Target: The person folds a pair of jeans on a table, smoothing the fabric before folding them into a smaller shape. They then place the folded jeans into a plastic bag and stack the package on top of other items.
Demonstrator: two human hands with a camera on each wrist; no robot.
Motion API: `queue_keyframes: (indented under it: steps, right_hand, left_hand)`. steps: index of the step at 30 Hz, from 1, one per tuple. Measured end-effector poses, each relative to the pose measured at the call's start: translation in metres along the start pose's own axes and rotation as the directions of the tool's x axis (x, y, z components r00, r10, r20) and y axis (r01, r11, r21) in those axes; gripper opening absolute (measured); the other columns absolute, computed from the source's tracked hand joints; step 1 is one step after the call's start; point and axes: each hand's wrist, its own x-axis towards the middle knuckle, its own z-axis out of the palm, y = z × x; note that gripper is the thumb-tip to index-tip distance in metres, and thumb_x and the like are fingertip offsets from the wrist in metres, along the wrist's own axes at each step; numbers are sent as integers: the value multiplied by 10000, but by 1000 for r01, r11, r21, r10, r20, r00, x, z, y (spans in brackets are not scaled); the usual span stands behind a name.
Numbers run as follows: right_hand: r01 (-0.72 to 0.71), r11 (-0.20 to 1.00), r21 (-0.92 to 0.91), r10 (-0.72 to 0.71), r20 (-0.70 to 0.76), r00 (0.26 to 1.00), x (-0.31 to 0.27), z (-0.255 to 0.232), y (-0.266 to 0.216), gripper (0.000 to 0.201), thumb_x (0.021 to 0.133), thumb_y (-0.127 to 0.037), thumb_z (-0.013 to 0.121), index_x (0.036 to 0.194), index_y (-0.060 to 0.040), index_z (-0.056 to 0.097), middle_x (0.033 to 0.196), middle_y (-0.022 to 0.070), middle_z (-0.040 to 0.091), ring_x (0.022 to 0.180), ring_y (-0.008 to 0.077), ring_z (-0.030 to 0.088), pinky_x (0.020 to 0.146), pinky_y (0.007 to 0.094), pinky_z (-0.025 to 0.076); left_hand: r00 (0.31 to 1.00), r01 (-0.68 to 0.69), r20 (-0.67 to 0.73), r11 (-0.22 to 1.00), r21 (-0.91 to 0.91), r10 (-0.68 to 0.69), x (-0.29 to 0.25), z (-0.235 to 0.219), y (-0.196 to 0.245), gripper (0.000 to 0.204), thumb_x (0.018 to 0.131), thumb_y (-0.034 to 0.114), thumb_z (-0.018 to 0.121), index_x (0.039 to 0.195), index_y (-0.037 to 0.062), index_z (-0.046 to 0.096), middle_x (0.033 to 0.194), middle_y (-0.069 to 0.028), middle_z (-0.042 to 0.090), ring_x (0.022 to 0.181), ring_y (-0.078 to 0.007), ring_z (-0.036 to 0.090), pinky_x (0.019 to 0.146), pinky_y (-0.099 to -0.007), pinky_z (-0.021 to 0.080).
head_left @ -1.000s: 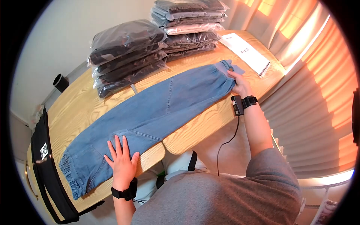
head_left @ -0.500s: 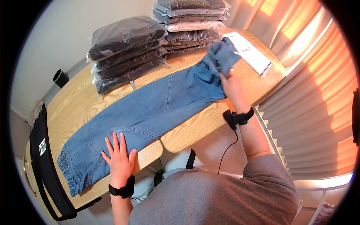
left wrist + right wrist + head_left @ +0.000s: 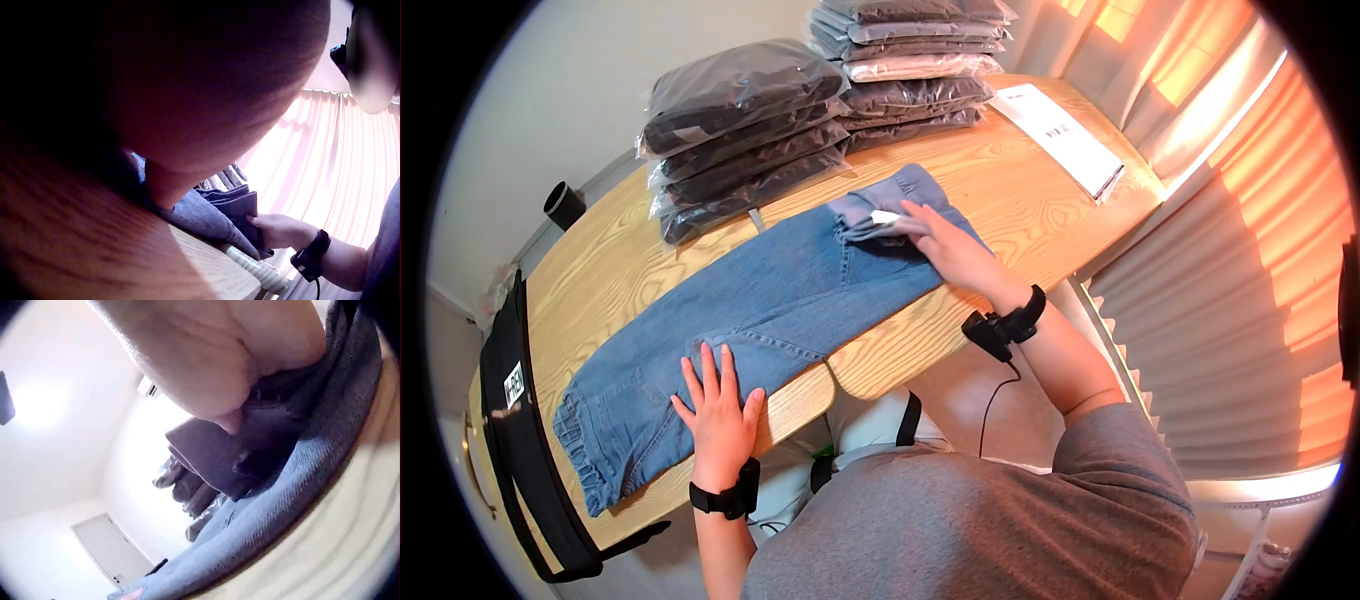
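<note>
A pair of blue jeans (image 3: 730,290) lies lengthwise along the wooden table, its elastic waistband (image 3: 578,450) at the left end. My left hand (image 3: 722,425) rests on the jeans near the front edge, fingers spread and straight. At the other end, the leg hems are folded back over the legs, showing a paler inside (image 3: 915,185) and a small white tag (image 3: 885,217). My right hand (image 3: 955,255) grips this folded part, with the thumb against the cloth in the left wrist view. In the right wrist view the palm hides part of the fold.
Behind the jeans stand two stacks of bagged dark garments, a nearer stack (image 3: 745,110) and a farther one (image 3: 915,100). White papers (image 3: 1060,140) lie at the table's right end. A black strap-like item with a white label (image 3: 514,385) hangs over the left end. A cable (image 3: 990,410) trails from my right wrist.
My right hand has lifted the hem end of the jeans and brought it leftward, folding it over onto the legs. My left hand has stayed in place on the jeans.
</note>
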Motion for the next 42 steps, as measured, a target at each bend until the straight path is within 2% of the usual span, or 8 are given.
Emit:
queue_keyframes:
  steps: [2,8,13,16,22,27,33,42]
  right_hand:
    - [44,973,226,-41,-20,999,3,-1,-2,634,889,-105,518,1467,-170,266,1536,110,214,1429,327,156,1084,567,218]
    - [-20,929,-370,88,168,982,-13,5,-32,704,894,-366,582,1480,-165,248,1567,113,72,1443,328,41,1108,574,142]
    - [-32,992,123,51,-155,987,-7,-30,-4,579,852,-391,649,1291,-47,492,1284,209,527,1192,360,505,961,397,423]
    - [-262,965,18,220,-598,771,-11,-26,16,449,850,-352,666,1089,20,587,1020,202,645,955,352,621,826,347,484]
    - [-534,660,528,650,-46,758,-31,-27,31,351,855,-286,675,1010,22,609,891,137,651,815,217,632,684,322,502]
    - [-88,224,971,687,-93,721,-41,-15,52,270,886,-259,638,1014,-23,603,945,102,654,858,210,626,746,315,500]
    - [272,-276,922,674,-16,739,-50,22,-9,370,857,-238,684,1153,-58,551,1178,89,620,1136,249,547,1010,393,388]
    - [171,-397,902,590,107,801,-12,63,-61,354,874,-104,647,1206,-67,530,1268,72,565,1194,249,511,1062,423,363]
  left_hand:
    - [1000,5,1,1000,-4,-5,0,0,0,692,890,377,562,1464,118,276,1554,-106,151,1427,-381,68,1036,-699,115]
    - [1000,-4,-3,1000,0,4,0,0,1,691,888,377,564,1462,116,280,1552,-107,155,1425,-383,74,1036,-698,121]
    - [1000,-1,-4,1000,-9,1,0,0,-1,692,888,378,564,1462,116,280,1554,-105,151,1426,-381,72,1033,-702,118]
    - [1000,-2,1,1000,-14,2,0,-2,1,691,889,375,563,1463,117,278,1554,-104,149,1428,-380,68,1034,-702,116]
    - [1000,-12,7,1000,-11,12,-1,-2,0,691,889,373,562,1462,114,277,1553,-107,151,1428,-379,68,1032,-704,116]
    - [999,-16,40,1000,-22,17,-2,-4,1,679,912,389,513,1474,116,246,1559,-104,135,1435,-370,44,1032,-704,88]
    - [1000,-23,-8,1000,3,23,-2,1,1,682,893,377,558,1460,119,281,1548,-109,166,1426,-380,80,1030,-705,124]
    - [1000,-7,-13,1000,2,7,0,-1,2,685,893,398,551,1461,123,283,1540,-127,182,1422,-389,89,1018,-717,128]
